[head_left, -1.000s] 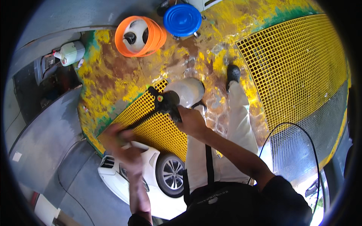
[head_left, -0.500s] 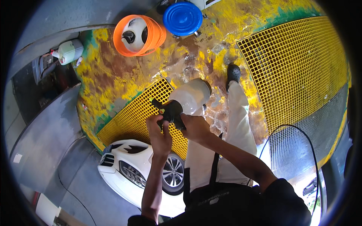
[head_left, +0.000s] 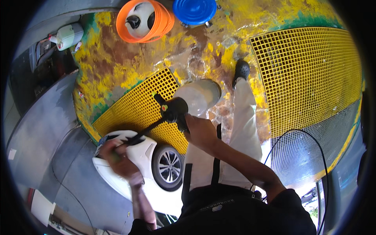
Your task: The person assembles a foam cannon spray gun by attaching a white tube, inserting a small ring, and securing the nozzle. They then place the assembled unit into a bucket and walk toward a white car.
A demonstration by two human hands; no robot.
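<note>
A pump sprayer with a translucent white tank (head_left: 200, 95) lies tilted in front of my legs, its base pointing away to the right. My right hand (head_left: 201, 134) is closed around the grip at its black head (head_left: 177, 109). From the head a black pump rod (head_left: 149, 128) reaches out toward the lower left. My left hand (head_left: 122, 162), smeared by motion, is wrapped round the rod's outer end, and the handle there is mostly hidden by my fingers.
A white car (head_left: 150, 199) stands close at lower left. Yellow floor gratings lie left (head_left: 129, 105) and right (head_left: 309, 74). An orange bucket (head_left: 167, 23) and a blue lid (head_left: 194, 9) are ahead. A black hose (head_left: 313, 138) arches at right; a pale green jug (head_left: 70, 36) stands far left.
My left hand has moved away from the sprayer's head toward the lower left, drawing the black rod out. My right hand keeps its hold on the grip.
</note>
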